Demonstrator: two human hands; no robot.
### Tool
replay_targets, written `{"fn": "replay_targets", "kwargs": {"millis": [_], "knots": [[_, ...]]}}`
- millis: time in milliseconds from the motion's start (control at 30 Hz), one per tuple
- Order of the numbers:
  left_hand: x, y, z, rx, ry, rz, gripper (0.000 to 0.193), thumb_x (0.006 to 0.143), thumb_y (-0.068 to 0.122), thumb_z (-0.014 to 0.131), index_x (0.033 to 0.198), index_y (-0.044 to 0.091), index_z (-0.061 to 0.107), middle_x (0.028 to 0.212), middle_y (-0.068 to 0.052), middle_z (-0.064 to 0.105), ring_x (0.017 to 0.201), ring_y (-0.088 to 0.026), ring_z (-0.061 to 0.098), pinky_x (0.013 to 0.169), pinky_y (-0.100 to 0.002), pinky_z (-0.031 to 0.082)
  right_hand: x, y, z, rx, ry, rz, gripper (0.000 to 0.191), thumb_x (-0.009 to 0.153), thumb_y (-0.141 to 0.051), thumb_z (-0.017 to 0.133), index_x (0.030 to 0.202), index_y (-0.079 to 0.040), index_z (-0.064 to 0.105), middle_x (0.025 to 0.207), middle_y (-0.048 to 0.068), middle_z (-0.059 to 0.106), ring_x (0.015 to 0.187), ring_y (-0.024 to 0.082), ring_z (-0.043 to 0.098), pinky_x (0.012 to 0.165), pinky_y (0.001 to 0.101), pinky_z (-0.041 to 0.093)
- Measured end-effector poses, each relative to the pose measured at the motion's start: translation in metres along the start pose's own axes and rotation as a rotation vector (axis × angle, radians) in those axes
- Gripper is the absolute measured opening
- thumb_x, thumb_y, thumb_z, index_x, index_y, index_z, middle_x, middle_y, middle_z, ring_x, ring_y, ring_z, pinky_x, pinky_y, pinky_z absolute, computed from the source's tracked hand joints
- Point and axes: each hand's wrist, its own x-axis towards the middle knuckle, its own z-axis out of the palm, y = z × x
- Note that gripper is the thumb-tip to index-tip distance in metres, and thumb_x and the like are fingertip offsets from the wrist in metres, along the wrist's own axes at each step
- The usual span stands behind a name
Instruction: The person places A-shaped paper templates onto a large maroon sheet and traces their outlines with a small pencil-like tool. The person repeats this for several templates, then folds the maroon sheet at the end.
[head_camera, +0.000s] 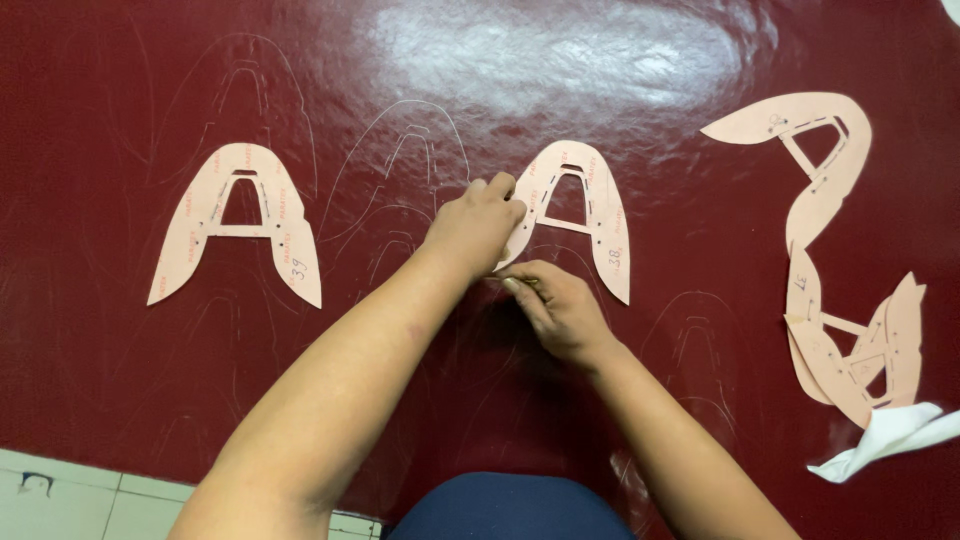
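Left hand (478, 222) presses flat, fingers curled, on the middle pink A-shaped card template (580, 215) lying on dark red leather (120, 80). Right hand (555, 305) pinches what looks like a thin marking tool (520, 283) at the template's lower left edge. Matching template (240, 225) lies far left, a loose stack (845, 330) at right beside white cloth (890, 440).

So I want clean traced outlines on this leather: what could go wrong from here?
The left hand presses only one leg of the middle template, so its free leg may shift while the right hand traces along the edge. The dark red sheet already carries many faint outlines, so a new line might overlap one of them.
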Motion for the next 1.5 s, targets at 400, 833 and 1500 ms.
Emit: {"fn": "replay_targets", "kwargs": {"millis": [400, 833, 1500], "knots": [[0.002, 0.029, 0.025, 0.151, 0.009, 0.138, 0.027, 0.096, 0.013, 0.056, 0.12, 0.017, 0.067, 0.12, -0.013, 0.056, 0.107, -0.029, 0.061, 0.083, -0.041, 0.056, -0.012, 0.032, -0.084, -0.182, 0.412, 0.295, 0.022, 0.107, -0.02, 0.058, 0.109, -0.002, 0.07, 0.094, 0.008, 0.076, 0.087, 0.014, 0.072, 0.079, 0.0304, 0.058], [0.007, 0.04, 0.01, 0.105, -0.188, 0.068, 0.05, 0.096, 0.011, 0.053, 0.141, 0.032, 0.057, 0.139, -0.015, 0.044, 0.128, -0.031, 0.051, 0.093, -0.042, 0.056, -0.01, 0.03, -0.091, -0.303, 0.328, 0.27, 0.02, 0.105, -0.019, 0.064, 0.109, -0.002, 0.073, 0.091, 0.009, 0.076, 0.081, 0.017, 0.072, 0.074, 0.031, 0.057], [0.005, 0.04, -0.002, 0.05, -0.209, 0.041, 0.051, 0.094, 0.009, 0.055, 0.137, 0.037, 0.061, 0.136, -0.01, 0.046, 0.13, -0.032, 0.049, 0.095, -0.042, 0.055, 0.035, 0.03, -0.094, -0.293, 0.301, 0.157, 0.02, 0.103, -0.019, 0.065, 0.111, -0.002, 0.072, 0.092, 0.01, 0.076, 0.082, 0.018, 0.073, 0.074, 0.0315, 0.056]]}}
